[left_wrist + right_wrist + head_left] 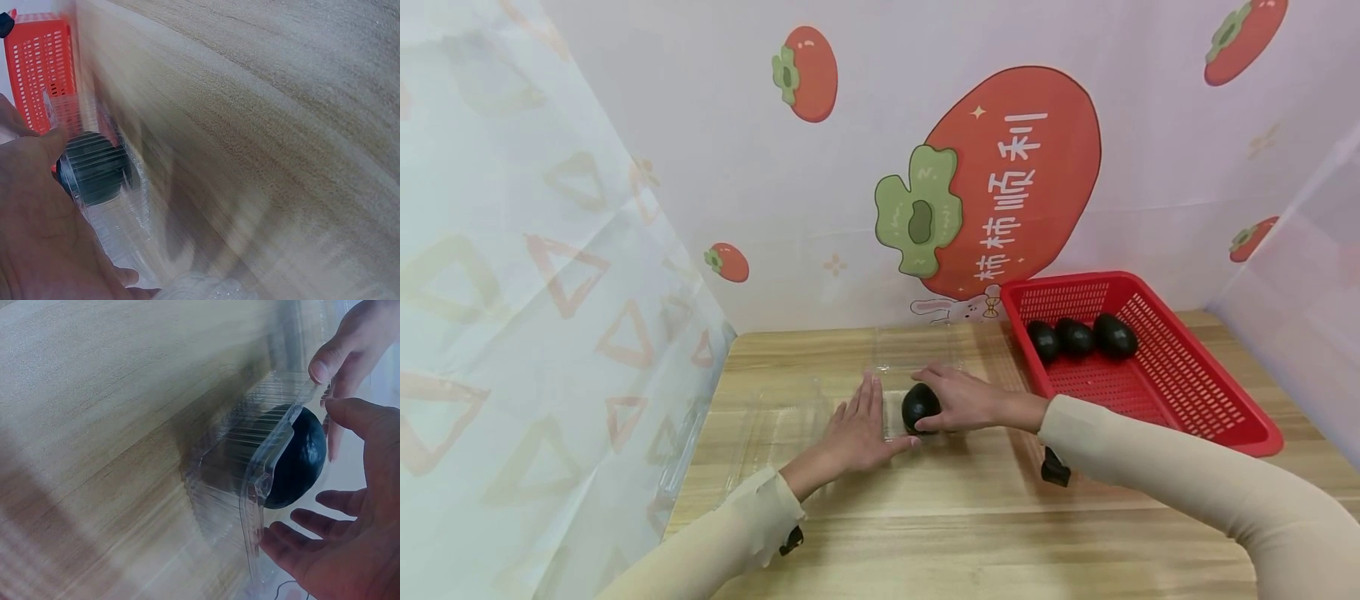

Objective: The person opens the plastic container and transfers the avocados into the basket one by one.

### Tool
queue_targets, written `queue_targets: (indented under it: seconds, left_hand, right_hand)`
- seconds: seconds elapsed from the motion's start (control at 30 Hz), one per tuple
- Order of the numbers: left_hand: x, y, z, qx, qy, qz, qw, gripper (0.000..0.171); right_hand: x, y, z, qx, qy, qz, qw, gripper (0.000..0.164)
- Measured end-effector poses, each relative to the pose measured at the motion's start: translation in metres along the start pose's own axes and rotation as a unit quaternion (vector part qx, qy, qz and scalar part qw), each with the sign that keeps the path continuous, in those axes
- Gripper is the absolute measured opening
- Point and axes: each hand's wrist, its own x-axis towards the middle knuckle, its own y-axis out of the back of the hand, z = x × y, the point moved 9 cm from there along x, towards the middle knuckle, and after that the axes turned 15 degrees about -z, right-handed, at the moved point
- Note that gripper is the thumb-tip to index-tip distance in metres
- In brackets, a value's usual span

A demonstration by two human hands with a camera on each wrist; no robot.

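A dark avocado point(919, 407) sits in a clear plastic box point(219, 519) on the wooden table, its upper part standing above the rim in the right wrist view. My right hand point(962, 398) spreads around the avocado, thumb on the near side and fingers on the far side. In the right wrist view its fingers are loosely bent, with fingertips right at the box's rim. My left hand point(853, 429) lies along the box's left side with fingers straight, its thumb stretched toward the near edge. The box's clear lid point(913, 346) lies folded back behind it.
A red plastic basket point(1217, 404) stands at the right with several dark avocados, among them one point(1115, 335) near its middle. More clear plastic boxes point(778, 429) stand at the left. A printed cloth point(820, 192) hangs behind the table point(955, 533).
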Motion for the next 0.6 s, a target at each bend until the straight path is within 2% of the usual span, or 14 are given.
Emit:
queue_targets:
  seconds: [0.23, 0.6]
  left_hand:
    - [-0.0015, 0.0008, 0.0016, 0.004, 0.003, -0.007, 1.0000, 0.120]
    - [-0.0091, 0.0056, 0.0054, 0.004, 0.002, 0.006, 1.0000, 0.120]
  right_hand:
    - [0.0057, -0.0041, -0.0005, 0.002, 0.000, 0.002, 1.000, 0.080]
    - [0.0108, -0.0104, 0.0016, 0.014, -0.017, -0.015, 1.000, 0.082]
